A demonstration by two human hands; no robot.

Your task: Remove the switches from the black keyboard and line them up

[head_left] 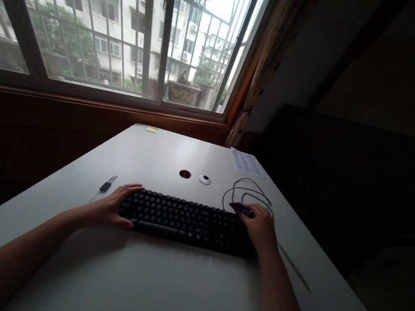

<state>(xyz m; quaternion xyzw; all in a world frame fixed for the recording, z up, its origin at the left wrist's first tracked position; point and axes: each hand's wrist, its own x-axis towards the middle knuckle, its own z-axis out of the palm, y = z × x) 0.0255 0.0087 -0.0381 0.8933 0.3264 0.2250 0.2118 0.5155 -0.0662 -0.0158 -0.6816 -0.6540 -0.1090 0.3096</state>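
A black keyboard lies across the white table in front of me. My left hand grips its left end, with the thumb along the near edge and the fingers at the far edge. Over the keyboard's right end, my right hand is closed on a small dark purple tool with a narrow tip pointing left. Its exact kind is unclear, as the fingers cover part of it. Behind the right hand, a thin black cable lies in loose loops.
On the table are a small black item with pale cord, a cable hole, a round white cover, printed paper, yellow notes and a thin strip. A barred window stands beyond.
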